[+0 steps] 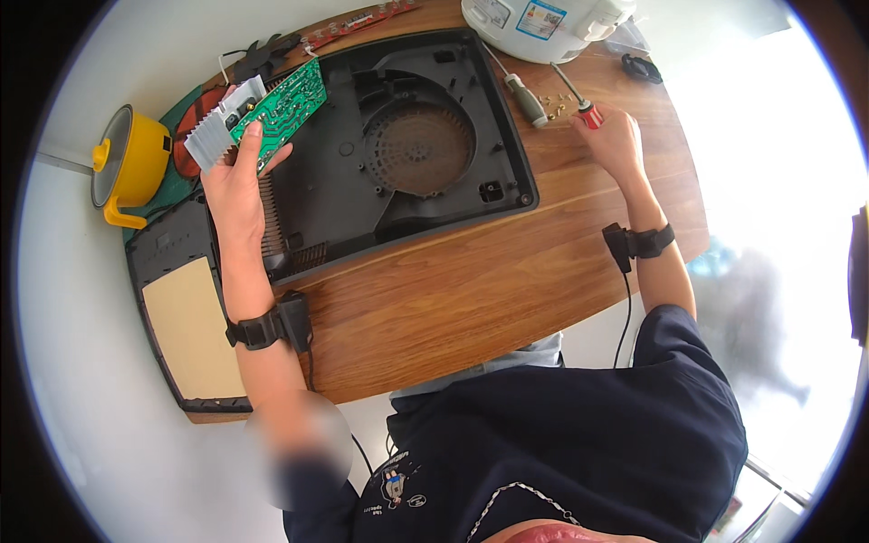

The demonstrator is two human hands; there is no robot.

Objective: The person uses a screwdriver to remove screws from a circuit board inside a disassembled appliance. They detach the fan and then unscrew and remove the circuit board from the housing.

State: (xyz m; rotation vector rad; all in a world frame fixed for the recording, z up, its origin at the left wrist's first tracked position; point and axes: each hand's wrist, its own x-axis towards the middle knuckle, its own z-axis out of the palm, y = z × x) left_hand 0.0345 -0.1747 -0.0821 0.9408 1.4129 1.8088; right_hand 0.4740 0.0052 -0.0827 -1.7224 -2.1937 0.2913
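A green circuit board (pixel 291 107) with a silver finned heat sink (pixel 210 136) on it is held up in my left hand (pixel 237 181), the thumb across the board's face. It hangs over the left end of a black plastic housing (pixel 330 199), which has a round recess with a grille. To the right, my right hand (pixel 615 145) has its fingers closed on the red handle of a screwdriver (pixel 590 115), its shaft pointing away from me. Beside it a second screwdriver (pixel 527 101) with a grey-green handle lies next to several small brass-coloured screws (pixel 558 100).
A yellow pot (pixel 136 158) stands at the far left. Near my left forearm lies a black panel with a beige sheet (pixel 190 326). Behind the housing are a black fan (pixel 265 56) and a red circuit strip (pixel 358 24). A white appliance (pixel 543 27) stands at the back.
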